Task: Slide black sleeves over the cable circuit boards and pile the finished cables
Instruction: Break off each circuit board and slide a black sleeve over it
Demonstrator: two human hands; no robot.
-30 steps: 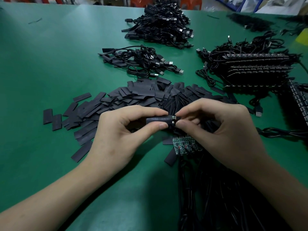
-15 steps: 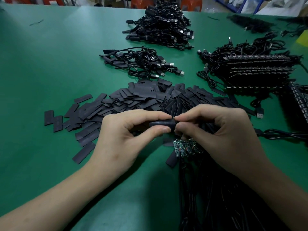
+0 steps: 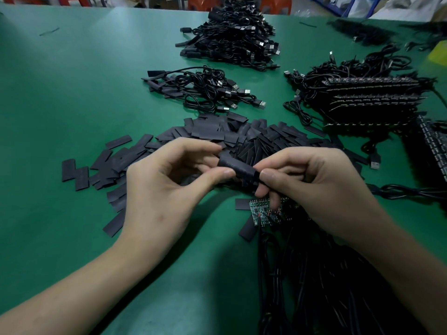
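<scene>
Head view: black sleeve (image 3: 238, 168) pinched (thumb and forefinger) by both hands.

Green table (image 3: 72, 97) spreading across the whole view. Past its far edge at 12 o'clock, orange stools (image 3: 275, 4); toward 11 o'clock, red shapes (image 3: 21, 0), cut off. At 1 o'clock, blue rack (image 3: 338, 6) beside white plastic bags (image 3: 406, 6). At 2 o'clock, blurred yellow object (image 3: 439, 55). At 10 o'clock, thin dark strand (image 3: 49, 31) lying alone on the green.
</scene>
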